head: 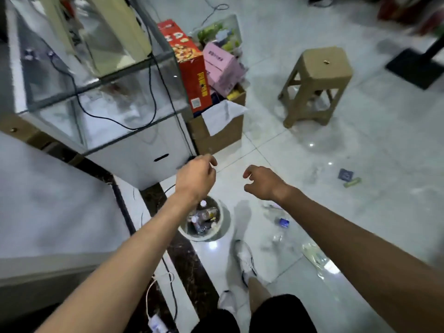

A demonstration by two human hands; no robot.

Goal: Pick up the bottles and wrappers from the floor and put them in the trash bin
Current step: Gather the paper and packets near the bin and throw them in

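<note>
Fingers of both hands hang loosely curled and hold nothing: the left hand [195, 175] hovers above the far rim of the trash bin [224, 218], and the right hand [262, 181] hovers just to the right of it, higher than the litter on the floor.

Landmark for all that follows is that white round bin, which stands on the floor at the person's feet. Inside it lie several clear bottles [204, 216], one with a white cap, so part of the job looks done; the bin seems roughly half full, though blur hides the exact count.

What is left, judged from the floor:
- a clear bottle with a blue cap [283, 222], just right of the bin;
- another clear bottle [277, 237], near the first and a little nearer the person, faint and hard to make out;
- a crumpled clear wrapper [314, 257], further right of the bin and nearer the person;
- a small dark packet [345, 174] and a green wrapper [352, 182], touching or nearly so, well apart from the bin on its far right.

By that count the task sits somewhere around its middle. The blue-capped bottle is the closest piece to the right hand and looks the likely next pick, with the far pair demanding a step away from the bin.
</note>
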